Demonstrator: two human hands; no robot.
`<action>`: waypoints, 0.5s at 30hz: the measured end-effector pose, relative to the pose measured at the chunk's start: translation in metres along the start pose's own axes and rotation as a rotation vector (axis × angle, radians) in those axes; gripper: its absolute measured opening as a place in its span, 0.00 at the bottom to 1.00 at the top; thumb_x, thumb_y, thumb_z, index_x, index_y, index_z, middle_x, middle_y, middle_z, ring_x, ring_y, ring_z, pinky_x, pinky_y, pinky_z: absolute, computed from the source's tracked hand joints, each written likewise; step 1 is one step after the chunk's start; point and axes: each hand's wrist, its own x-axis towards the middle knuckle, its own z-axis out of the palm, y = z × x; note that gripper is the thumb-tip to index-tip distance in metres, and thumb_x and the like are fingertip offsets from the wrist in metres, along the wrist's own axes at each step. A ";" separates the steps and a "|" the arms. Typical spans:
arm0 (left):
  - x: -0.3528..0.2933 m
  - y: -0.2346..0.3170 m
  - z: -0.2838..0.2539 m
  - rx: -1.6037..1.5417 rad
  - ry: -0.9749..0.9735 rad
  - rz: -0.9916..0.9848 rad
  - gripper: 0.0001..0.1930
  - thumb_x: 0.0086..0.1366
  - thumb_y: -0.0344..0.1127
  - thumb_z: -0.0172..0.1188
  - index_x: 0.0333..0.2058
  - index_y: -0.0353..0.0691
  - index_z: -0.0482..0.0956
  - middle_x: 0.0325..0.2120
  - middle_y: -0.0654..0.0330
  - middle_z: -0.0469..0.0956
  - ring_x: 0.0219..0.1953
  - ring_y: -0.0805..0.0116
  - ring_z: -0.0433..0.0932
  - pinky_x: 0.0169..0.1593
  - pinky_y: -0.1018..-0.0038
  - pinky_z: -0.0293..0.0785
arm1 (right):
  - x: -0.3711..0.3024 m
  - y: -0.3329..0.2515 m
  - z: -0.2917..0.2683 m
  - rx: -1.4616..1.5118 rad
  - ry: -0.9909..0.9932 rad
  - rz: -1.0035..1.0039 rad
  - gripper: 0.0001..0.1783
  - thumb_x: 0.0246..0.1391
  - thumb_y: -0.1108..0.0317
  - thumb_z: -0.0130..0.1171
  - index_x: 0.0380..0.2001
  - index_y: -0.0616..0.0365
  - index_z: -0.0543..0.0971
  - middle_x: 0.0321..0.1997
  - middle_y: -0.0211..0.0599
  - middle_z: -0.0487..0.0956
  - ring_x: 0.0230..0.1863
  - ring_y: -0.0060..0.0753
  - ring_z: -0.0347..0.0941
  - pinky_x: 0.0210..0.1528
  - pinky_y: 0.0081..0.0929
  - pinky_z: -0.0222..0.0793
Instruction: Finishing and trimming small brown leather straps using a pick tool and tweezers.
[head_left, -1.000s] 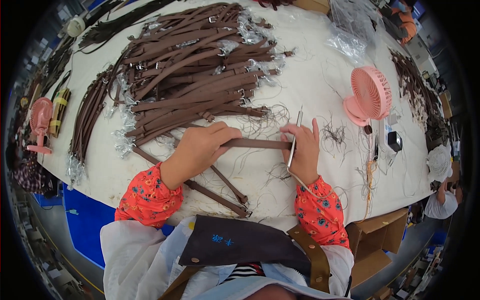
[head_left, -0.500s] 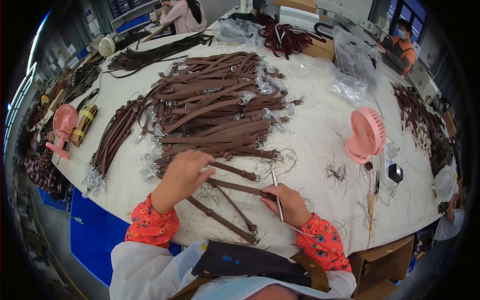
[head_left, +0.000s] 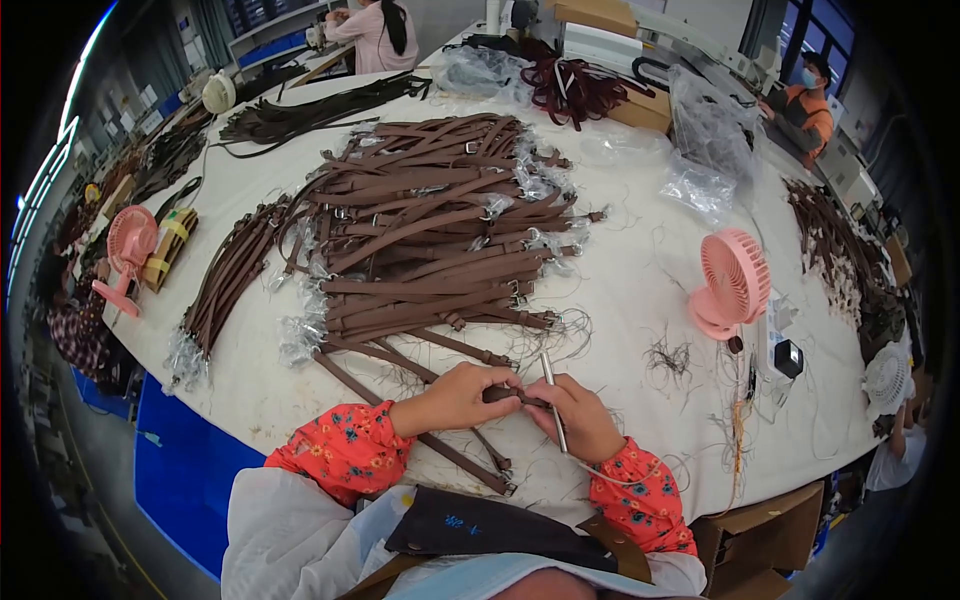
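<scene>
head cam | looks steeply down | close over table (head_left: 640,260) edge | fisheye

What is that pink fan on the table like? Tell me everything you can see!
The pink fan is a small desk fan that looks like plastic. It has a round cage with thin ribs running out from a middle hub, on a short pink foot. It stands upright on the white table, to the person's right, beyond the right hand. No hand touches it. Whether it is spinning cannot be told.
</scene>
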 end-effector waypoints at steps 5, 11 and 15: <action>0.001 0.003 -0.024 0.112 -0.070 -0.008 0.13 0.56 0.35 0.56 0.37 0.33 0.77 0.29 0.46 0.79 0.33 0.46 0.78 0.38 0.62 0.74 | 0.001 0.004 -0.001 -0.049 -0.004 0.006 0.18 0.49 0.77 0.66 0.43 0.56 0.74 0.33 0.41 0.74 0.31 0.42 0.75 0.32 0.33 0.72; -0.017 -0.002 -0.053 0.605 0.078 0.059 0.09 0.52 0.32 0.58 0.34 0.40 0.78 0.33 0.57 0.74 0.41 0.54 0.73 0.43 0.61 0.72 | 0.008 0.004 0.004 -0.062 0.005 -0.031 0.13 0.49 0.74 0.64 0.38 0.55 0.75 0.32 0.40 0.73 0.34 0.46 0.74 0.37 0.38 0.71; -0.015 0.006 -0.055 0.724 0.143 0.140 0.16 0.52 0.31 0.63 0.42 0.41 0.76 0.39 0.57 0.73 0.43 0.55 0.73 0.43 0.62 0.72 | 0.011 0.007 0.000 -0.114 -0.022 -0.039 0.13 0.48 0.74 0.64 0.38 0.54 0.75 0.32 0.39 0.73 0.36 0.46 0.73 0.39 0.38 0.70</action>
